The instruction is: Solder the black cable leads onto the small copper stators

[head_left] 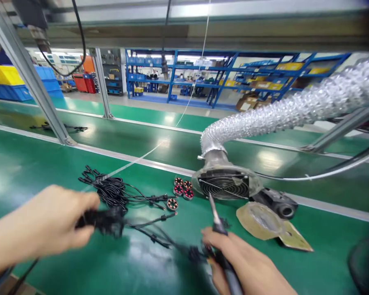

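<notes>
My left hand (57,217), at the left, is closed around a bunch of black cables (107,221), smeared by motion. Its leads stretch right across the green bench toward my right hand (246,258). That hand is wrapped around a soldering iron (219,225), whose tip points up and away. A blurred dark piece (196,254) on a lead lies at its fingertips; whether they pinch it I cannot tell. Beyond my left hand rests a coiled pile of black cables (110,190). A round coil-wound motor stator (172,204) sits by its lead ends, with several more stators (187,194) grouped behind.
A round fume-extraction hood (224,186) with a silver flexible duct (283,119) stands beyond the iron. Right of it are a tape roll (261,219), a yellowish pad (295,237) and a black device (275,203). A metal frame post (33,78) rises at left.
</notes>
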`<state>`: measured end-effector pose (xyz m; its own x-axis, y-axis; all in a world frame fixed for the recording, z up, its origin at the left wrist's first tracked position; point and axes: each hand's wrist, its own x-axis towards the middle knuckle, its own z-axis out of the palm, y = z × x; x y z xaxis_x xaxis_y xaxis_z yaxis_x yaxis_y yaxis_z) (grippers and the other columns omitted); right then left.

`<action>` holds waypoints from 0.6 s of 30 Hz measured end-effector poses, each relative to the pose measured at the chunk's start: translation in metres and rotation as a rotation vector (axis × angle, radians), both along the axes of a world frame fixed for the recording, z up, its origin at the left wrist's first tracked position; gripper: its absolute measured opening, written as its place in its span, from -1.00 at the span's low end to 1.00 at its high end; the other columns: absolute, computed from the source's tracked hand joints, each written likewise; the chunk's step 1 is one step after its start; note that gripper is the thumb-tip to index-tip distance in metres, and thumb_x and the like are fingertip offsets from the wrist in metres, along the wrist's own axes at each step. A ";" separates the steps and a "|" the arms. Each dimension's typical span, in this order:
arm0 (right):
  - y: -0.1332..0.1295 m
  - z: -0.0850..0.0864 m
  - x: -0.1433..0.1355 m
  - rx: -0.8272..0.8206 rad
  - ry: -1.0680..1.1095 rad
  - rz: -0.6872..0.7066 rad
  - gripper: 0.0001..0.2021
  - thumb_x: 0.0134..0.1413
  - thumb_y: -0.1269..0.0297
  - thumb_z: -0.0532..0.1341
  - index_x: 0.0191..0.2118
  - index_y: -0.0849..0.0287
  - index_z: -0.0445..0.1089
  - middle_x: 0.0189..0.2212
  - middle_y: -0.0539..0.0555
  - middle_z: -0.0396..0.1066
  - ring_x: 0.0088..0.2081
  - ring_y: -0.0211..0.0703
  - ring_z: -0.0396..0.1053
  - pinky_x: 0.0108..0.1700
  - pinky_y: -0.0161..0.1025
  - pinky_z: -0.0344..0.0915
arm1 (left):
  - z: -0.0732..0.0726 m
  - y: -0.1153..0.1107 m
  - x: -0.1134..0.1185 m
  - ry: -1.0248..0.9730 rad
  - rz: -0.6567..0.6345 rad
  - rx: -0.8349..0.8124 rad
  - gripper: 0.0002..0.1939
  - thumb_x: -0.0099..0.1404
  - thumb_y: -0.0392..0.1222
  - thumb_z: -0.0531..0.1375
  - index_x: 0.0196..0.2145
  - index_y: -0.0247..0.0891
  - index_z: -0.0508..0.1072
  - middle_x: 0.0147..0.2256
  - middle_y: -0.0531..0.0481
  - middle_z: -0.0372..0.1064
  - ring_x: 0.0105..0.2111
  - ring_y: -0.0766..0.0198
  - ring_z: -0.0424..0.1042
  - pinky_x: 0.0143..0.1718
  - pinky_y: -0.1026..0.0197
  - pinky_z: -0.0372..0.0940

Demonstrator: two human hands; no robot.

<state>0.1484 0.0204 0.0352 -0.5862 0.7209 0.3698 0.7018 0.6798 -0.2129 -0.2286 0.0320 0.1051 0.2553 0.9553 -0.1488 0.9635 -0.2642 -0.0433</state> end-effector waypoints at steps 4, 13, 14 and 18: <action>0.113 0.057 -0.084 -0.097 -0.181 -0.179 -0.71 0.05 0.42 0.16 -0.06 0.14 0.28 -0.34 0.06 0.46 -0.32 -0.11 0.46 -0.22 -0.21 0.41 | 0.047 0.108 -0.021 0.100 0.235 0.352 -0.51 0.23 0.12 0.11 -0.06 -0.30 0.46 -0.40 0.06 0.45 -0.28 0.16 0.46 -0.17 0.21 0.20; 0.309 0.021 -0.188 -0.195 -0.223 -0.482 -0.66 0.26 0.18 0.19 0.07 0.24 0.31 -0.01 0.16 0.37 -0.08 -0.08 0.41 -0.07 -0.04 0.42 | -0.060 0.105 -0.028 -0.152 0.573 0.447 -0.76 0.40 -0.17 0.00 -0.04 -0.15 0.36 -0.29 0.01 0.56 -0.24 0.13 0.55 -0.32 0.24 0.25; 0.318 0.011 -0.185 -0.206 -0.230 -0.521 -0.66 0.26 0.18 0.20 0.07 0.24 0.31 0.00 0.16 0.36 -0.07 -0.08 0.41 -0.06 -0.04 0.42 | -0.069 0.096 -0.033 -0.158 0.584 0.452 -0.77 0.42 -0.16 -0.03 -0.09 -0.15 0.37 -0.32 0.03 0.56 -0.27 0.14 0.55 -0.35 0.24 0.24; 0.341 -0.013 -0.162 -0.211 -0.268 -0.671 -0.66 0.26 0.18 0.19 0.07 0.24 0.31 0.01 0.17 0.35 -0.06 -0.07 0.40 -0.05 -0.03 0.41 | -0.072 0.083 -0.056 -0.175 0.668 0.528 -0.69 0.44 -0.07 -0.12 -0.15 -0.13 0.38 -0.36 0.00 0.55 -0.30 0.07 0.55 -0.44 0.22 0.13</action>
<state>-0.0138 0.3612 0.0222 -0.0465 0.9948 0.0907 0.9972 0.0516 -0.0545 -0.2849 0.1147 0.0327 -0.4057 0.8462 0.3455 0.9140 0.3719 0.1623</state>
